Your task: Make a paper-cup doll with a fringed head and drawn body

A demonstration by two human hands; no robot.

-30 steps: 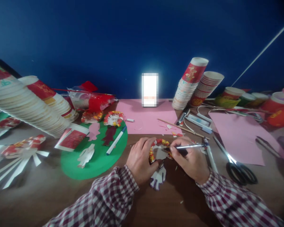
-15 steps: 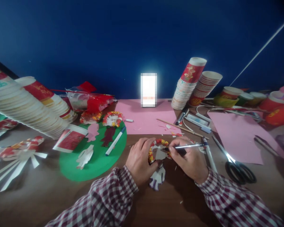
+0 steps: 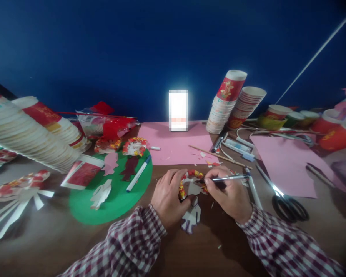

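My left hand (image 3: 170, 197) curves round the left side of a red and yellow ring-shaped paper piece (image 3: 193, 173), its thumb near the lower edge. In my right hand (image 3: 230, 194) is a slim dark and silver pen (image 3: 230, 177), pinched between the fingers, with its tip by the right side of the ring. Grey-white paper shows inside the ring. Just below lies a white figure cutout (image 3: 191, 219) with purple edges, close to my left thumb. Part of the ring is hidden by my fingers.
A green paper disc (image 3: 118, 209) with cutouts and a blue-capped marker (image 3: 138, 174) lies left. Black-handled scissors (image 3: 290, 207) and a pink sheet (image 3: 282, 165) are right. Leaning stacks of paper cups (image 3: 225, 104) stand behind; more cups (image 3: 31, 134) lean at far left.
The view has shifted slightly, so most things sit a little further left. Both hands keep nearly the same hold on the ring and pen.
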